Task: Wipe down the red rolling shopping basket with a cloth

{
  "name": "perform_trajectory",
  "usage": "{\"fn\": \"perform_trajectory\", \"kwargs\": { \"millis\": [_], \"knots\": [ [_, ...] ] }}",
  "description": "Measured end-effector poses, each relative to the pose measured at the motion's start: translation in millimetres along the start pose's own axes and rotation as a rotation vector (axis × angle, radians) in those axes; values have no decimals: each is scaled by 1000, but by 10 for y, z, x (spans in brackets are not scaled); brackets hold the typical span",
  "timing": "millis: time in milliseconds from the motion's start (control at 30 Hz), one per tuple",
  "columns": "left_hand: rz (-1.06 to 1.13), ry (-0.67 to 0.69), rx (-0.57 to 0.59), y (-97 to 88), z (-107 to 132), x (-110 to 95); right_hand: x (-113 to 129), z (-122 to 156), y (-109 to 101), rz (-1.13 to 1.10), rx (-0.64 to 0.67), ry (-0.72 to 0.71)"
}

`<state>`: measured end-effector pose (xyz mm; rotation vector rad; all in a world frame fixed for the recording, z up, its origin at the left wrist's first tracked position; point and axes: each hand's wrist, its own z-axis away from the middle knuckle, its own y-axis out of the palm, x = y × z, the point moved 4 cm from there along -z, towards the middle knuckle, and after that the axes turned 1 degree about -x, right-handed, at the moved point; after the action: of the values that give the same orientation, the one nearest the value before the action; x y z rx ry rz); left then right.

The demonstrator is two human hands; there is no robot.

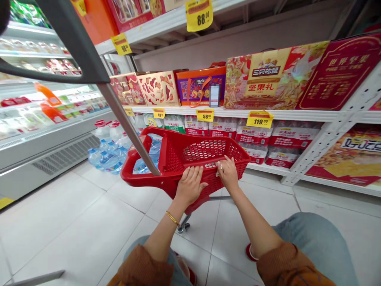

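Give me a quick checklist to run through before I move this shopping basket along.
Left hand on the rim of the red plastic wheeled shopping basket: ok.
Right hand on the rim: ok.
Small white item at the right fingers: cannot tell what it is.
Small dark caster wheel on the white tile floor: ok.
Long grey metal pull handle seated at the basket: cannot tell.
Gap between the basket and the clear plastic water bottles on the floor: cannot tell.

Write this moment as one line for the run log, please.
left hand: on rim of red wheeled shopping basket | right hand: on same rim | nearby: shelved bottled water
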<state>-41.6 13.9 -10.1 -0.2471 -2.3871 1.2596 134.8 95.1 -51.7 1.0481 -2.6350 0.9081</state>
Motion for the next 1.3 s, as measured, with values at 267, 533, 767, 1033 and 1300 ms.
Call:
{"fn": "perform_trajectory", "kwargs": {
  "millis": [267, 533, 767, 1033, 1300],
  "knots": [
    [8, -21, -15, -17, -10, -6, 174, -51, -57, -109, -64, 55],
    [11, -13, -20, -22, 6, 2, 602, 16, 32, -100, 100, -161],
    [23, -26, -21, -47, 14, 35, 489, 97, 148, 8, 44, -358],
    [14, -16, -6, -57, 6, 60, 313, 78, 269, 48, 40, -437],
    [24, -20, 32, -51, -8, 67, 55, 49, 187, 30, -1, -366]
  ]
}}
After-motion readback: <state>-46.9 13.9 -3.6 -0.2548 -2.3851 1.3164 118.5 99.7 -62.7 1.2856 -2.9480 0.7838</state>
